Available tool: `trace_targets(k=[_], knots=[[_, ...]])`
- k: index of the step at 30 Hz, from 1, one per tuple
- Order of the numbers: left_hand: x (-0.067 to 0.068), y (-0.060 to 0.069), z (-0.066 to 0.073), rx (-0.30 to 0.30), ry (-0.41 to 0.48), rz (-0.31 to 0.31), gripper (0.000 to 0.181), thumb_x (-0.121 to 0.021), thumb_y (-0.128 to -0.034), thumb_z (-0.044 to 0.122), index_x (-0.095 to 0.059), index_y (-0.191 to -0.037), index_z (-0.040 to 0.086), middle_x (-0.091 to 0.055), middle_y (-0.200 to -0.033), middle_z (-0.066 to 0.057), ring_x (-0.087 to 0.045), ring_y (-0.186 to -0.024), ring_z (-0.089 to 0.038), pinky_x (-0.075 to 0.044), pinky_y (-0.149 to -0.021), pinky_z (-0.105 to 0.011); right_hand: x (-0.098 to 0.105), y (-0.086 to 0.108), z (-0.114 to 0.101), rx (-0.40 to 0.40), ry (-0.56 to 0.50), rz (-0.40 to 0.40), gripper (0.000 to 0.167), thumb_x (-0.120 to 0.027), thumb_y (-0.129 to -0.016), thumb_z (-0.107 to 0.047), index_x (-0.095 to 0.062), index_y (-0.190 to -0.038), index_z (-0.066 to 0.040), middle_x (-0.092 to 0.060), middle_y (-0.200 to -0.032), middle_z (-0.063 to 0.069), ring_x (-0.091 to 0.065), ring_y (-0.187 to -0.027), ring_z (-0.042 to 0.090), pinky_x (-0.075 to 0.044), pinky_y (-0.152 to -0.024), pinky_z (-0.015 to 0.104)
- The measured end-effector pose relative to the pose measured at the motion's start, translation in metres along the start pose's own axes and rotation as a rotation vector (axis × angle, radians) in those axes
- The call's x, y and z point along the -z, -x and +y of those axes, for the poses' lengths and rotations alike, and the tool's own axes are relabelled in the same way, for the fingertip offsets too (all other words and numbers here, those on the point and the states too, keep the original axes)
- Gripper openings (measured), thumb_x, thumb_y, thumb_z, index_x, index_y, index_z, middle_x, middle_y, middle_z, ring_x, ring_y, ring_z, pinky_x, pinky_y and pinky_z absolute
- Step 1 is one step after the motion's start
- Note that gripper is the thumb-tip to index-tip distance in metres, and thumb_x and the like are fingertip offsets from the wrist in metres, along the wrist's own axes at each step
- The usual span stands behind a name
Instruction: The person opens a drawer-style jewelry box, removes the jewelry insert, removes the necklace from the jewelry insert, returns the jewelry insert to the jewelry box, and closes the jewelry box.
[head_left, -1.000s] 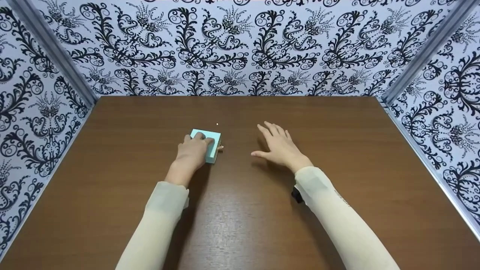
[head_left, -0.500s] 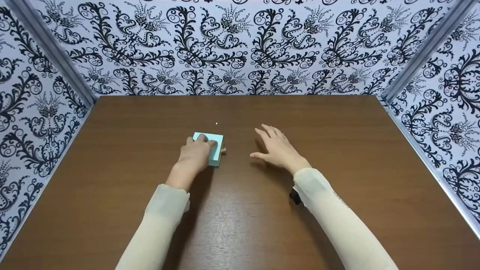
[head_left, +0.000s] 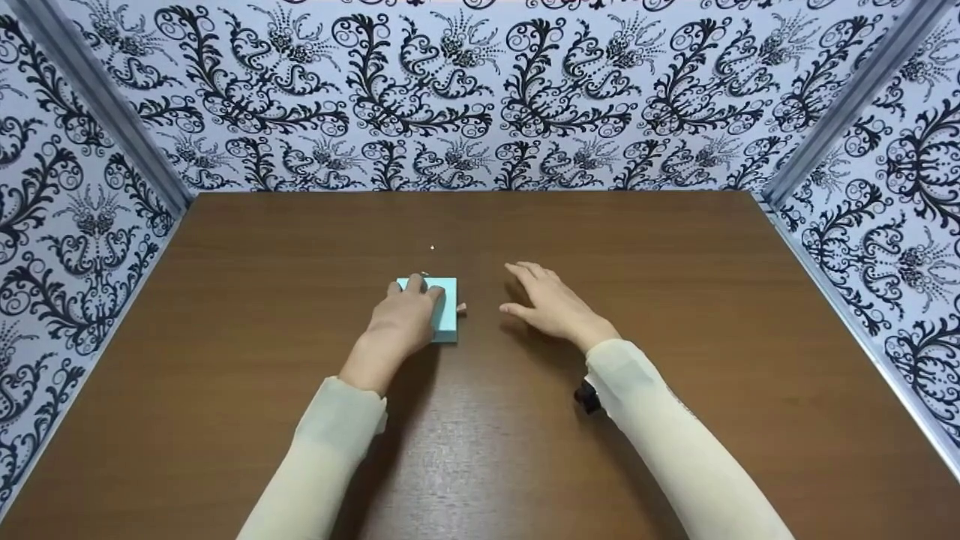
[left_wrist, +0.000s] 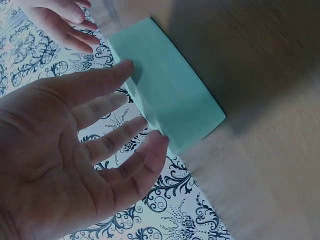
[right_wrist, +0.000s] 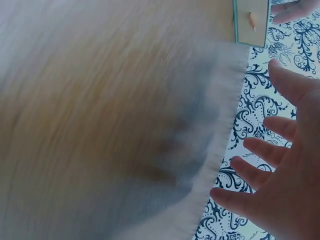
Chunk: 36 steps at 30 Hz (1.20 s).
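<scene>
A small mint-green box (head_left: pixel 448 311) lies on the table left of centre. From its right side sticks a short light-brown tab (head_left: pixel 461 308); that side looks cream-coloured in the right wrist view, with the tab (right_wrist: pixel 252 21) mid-face. My left hand (head_left: pixel 401 319) rests fingertips on the box's top. In the left wrist view its loosely extended fingers (left_wrist: pixel 107 137) meet one edge of the box (left_wrist: pixel 167 90) without wrapping it. My right hand (head_left: pixel 555 304) hovers over the table right of the box, fingers spread and relaxed, holding nothing.
The brown wooden table (head_left: pixel 675 300) runs back to a patterned wall (head_left: pixel 480 90), with metal posts at both rear corners. A tiny white speck (head_left: pixel 432 247) shows behind the box. A dark object (head_left: pixel 587 396) is at my right cuff.
The box has slid right and toward me under my left hand, turning slightly until its sides look squarer to me. My right hand has shifted slightly left and toward me.
</scene>
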<state>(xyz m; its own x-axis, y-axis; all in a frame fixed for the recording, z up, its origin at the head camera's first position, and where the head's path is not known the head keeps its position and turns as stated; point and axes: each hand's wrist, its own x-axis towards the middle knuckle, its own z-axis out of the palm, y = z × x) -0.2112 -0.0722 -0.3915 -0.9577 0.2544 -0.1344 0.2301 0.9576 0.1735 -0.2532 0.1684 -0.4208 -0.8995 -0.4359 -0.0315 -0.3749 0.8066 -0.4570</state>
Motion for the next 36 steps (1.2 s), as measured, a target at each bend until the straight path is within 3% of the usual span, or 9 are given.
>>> trace_targets(k=[6,12,16,21,27,36], knots=[[0.000,-0.004,-0.008,0.004,0.039,-0.011,0.067,-0.073,-0.0903,0.020,-0.043,-0.149,0.011,-0.032,-0.156,-0.019,-0.034,-0.141,-0.045,-0.044,-0.107,-0.058,0.000,0.000,-0.003,0.000,-0.074,-0.024,0.071,-0.061,-0.098,-0.041,-0.032,-0.156,-0.010,-0.035,-0.159,0.013,-0.032,-0.149,0.034,-0.026,-0.122,0.052],[0.003,-0.008,-0.015,-0.002,0.101,-0.078,0.079,-0.076,-0.0890,0.023,-0.033,-0.154,0.008,-0.025,-0.163,-0.016,-0.024,-0.150,-0.041,-0.041,-0.111,-0.056,-0.002,-0.002,-0.007,0.016,-0.160,-0.021,0.069,-0.062,-0.098,-0.037,-0.036,-0.154,-0.007,-0.040,-0.156,0.015,-0.037,-0.146,0.033,-0.029,-0.122,0.049],[0.007,-0.010,-0.017,-0.010,0.106,-0.095,0.086,-0.079,-0.0862,0.026,-0.032,-0.155,0.005,-0.028,-0.162,-0.017,-0.027,-0.149,-0.040,-0.036,-0.116,-0.054,-0.004,-0.004,-0.008,0.013,-0.218,-0.016,0.066,-0.063,-0.098,-0.037,-0.039,-0.152,-0.007,-0.044,-0.154,0.014,-0.041,-0.144,0.032,-0.031,-0.121,0.048],[0.009,-0.013,-0.019,-0.015,0.107,-0.086,0.092,-0.085,-0.0804,0.026,-0.034,-0.155,0.007,-0.033,-0.160,-0.017,-0.032,-0.146,-0.040,-0.036,-0.117,-0.054,-0.006,-0.005,-0.011,0.024,-0.285,-0.010,0.061,-0.063,-0.098,-0.030,-0.042,-0.149,-0.004,-0.051,-0.148,0.017,-0.048,-0.138,0.034,-0.036,-0.118,0.049],[0.011,-0.018,-0.022,-0.024,0.085,-0.113,0.093,-0.086,-0.0782,0.029,-0.036,-0.154,0.009,-0.029,-0.162,-0.017,-0.026,-0.149,-0.045,-0.034,-0.117,-0.056,-0.009,-0.005,-0.013,0.049,-0.351,-0.016,0.055,-0.064,-0.098,-0.023,-0.047,-0.145,0.000,-0.057,-0.141,0.021,-0.056,-0.131,0.035,-0.041,-0.114,0.050],[0.010,-0.023,-0.025,-0.012,0.104,-0.127,0.094,-0.087,-0.0769,0.030,-0.037,-0.154,0.009,-0.027,-0.163,-0.017,-0.022,-0.150,-0.045,-0.034,-0.117,-0.057,-0.014,-0.007,-0.022,0.042,-0.364,-0.024,0.046,-0.064,-0.098,-0.020,-0.054,-0.139,0.000,-0.062,-0.136,0.019,-0.058,-0.127,0.035,-0.044,-0.111,0.049]])
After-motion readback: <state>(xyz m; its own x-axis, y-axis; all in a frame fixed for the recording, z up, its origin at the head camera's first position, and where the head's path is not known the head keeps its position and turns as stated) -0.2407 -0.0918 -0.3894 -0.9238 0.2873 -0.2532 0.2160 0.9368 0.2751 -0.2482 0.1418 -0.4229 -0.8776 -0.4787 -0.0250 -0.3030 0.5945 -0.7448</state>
